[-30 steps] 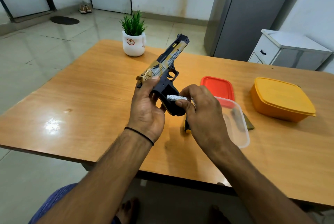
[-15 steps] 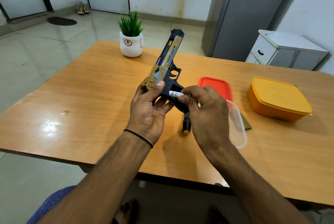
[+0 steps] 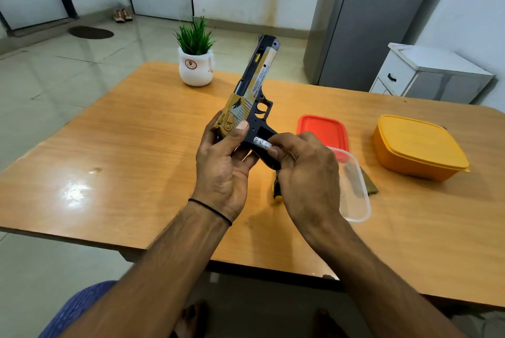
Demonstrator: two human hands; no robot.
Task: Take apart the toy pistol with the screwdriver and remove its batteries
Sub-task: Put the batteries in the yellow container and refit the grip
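Above the middle of the wooden table (image 3: 114, 163) I hold a black and gold toy pistol (image 3: 252, 92), its barrel pointing up and away. My left hand (image 3: 224, 165) grips the rear of the slide and the back of the grip. My right hand (image 3: 306, 173) pinches a white printed battery (image 3: 261, 143) that lies across the open side of the black grip. The screwdriver (image 3: 277, 191) lies on the table under my right hand, with only its black and yellow handle showing.
A clear plastic container (image 3: 355, 195) sits right of my right hand, with a red lid (image 3: 322, 130) behind it and a dark olive flat piece (image 3: 370, 187) beside it. A closed yellow box (image 3: 418, 146) stands at the right. A small potted plant (image 3: 195, 64) stands at the far edge.
The pistol has swung from a rightward slant to a steeper, more upright pose. My right hand keeps its pinch on the battery at the grip.
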